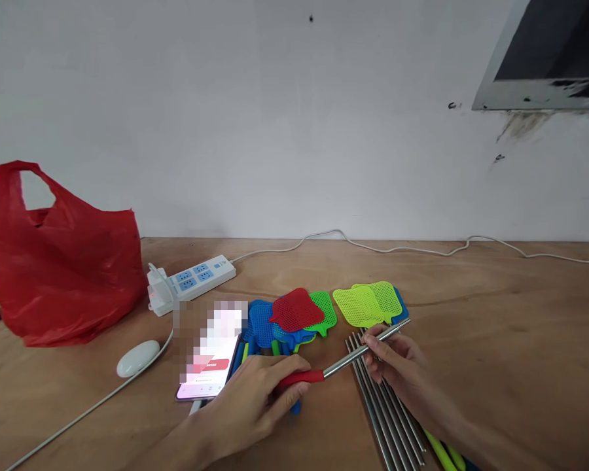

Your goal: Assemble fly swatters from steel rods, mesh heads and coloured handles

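My left hand (255,402) is closed round the red handle (302,377) of a metal rod (368,347). My right hand (397,363) pinches the same rod further up, near its far end. The rod slants up to the right, just above the wooden table (495,340). Under my right hand lies a row of several bare metal rods (390,425). Behind the hands lie several plastic fly swatter heads: blue ones (261,324), a red one (294,311), a green one (326,311) and yellow-green ones (366,304).
A phone (211,363) with a lit screen lies left of my left hand. A white power strip (191,281), a white mouse-shaped object (137,358) and a red plastic bag (59,268) sit at the left. A white cable (422,250) runs along the wall.
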{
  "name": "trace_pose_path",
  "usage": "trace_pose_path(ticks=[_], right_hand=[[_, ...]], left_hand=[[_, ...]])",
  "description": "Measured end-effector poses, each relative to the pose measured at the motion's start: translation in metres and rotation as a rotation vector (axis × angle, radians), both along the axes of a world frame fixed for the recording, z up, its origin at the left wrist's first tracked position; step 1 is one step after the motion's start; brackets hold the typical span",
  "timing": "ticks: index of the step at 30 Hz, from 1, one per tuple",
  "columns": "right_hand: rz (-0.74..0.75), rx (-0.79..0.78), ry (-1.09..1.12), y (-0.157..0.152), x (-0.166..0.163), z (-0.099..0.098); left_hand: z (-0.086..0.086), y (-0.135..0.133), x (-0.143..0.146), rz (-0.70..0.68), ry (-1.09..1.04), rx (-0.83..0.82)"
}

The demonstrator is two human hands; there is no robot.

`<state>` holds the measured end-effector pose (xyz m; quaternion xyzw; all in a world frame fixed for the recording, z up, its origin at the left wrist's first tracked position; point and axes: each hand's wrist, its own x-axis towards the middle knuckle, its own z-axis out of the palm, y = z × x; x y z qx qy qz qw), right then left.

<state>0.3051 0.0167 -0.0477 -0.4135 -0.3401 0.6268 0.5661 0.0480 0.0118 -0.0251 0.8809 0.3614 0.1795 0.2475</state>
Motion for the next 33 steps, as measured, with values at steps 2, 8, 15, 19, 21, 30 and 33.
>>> trace_pose_path(ticks=[2, 8, 15, 19, 21, 30, 33], right_hand=[[-0.008, -0.009, -0.02, 0.0, 0.001, 0.004], [0.112, 0.048, -0.075, -0.003, 0.004, 0.005], [0.072, 0.08, 0.036, -0.001, 0.006, 0.003], [0.132, 0.153, -0.15, -0.005, 0.004, -0.004], [0.173, 0.152, -0.208, -0.005, 0.003, -0.007], [0.238, 0.1, -0.232, -0.008, 0.003, -0.013], [0.258, 0.102, -0.228, -0.009, 0.003, -0.012]], left_hand=[[-0.001, -0.001, 0.0, 0.003, 0.022, -0.008], [0.0, -0.002, 0.001, 0.064, 0.055, -0.014], [-0.003, -0.002, 0.001, 0.093, 0.049, 0.075], [-0.002, -0.002, 0.003, 0.06, 0.06, 0.056], [-0.001, -0.002, 0.003, 0.042, 0.077, 0.046], [-0.002, -0.005, 0.005, 0.005, 0.133, -0.008], [0.0, -0.007, 0.007, 0.01, 0.143, -0.052]])
